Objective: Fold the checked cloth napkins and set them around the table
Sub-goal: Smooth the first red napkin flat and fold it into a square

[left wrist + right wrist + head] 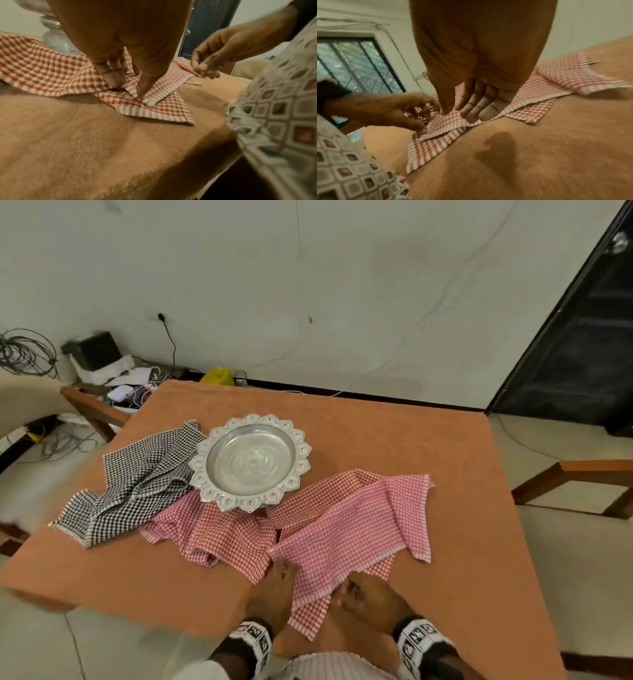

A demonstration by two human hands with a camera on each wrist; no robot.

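Note:
A pink checked napkin lies spread at the near right of the table, on top of a red checked napkin. My left hand pinches the pink napkin's near corner between thumb and fingers. My right hand grips the same napkin's near edge a little to the right, fingers bent over the cloth. Another red checked napkin lies crumpled partly under a silver tray. A black checked napkin lies rumpled to the tray's left.
The table is covered with an orange-brown cloth. Wooden chairs stand at the left and right. Cables and boxes litter the floor by the far wall. My body is at the near edge.

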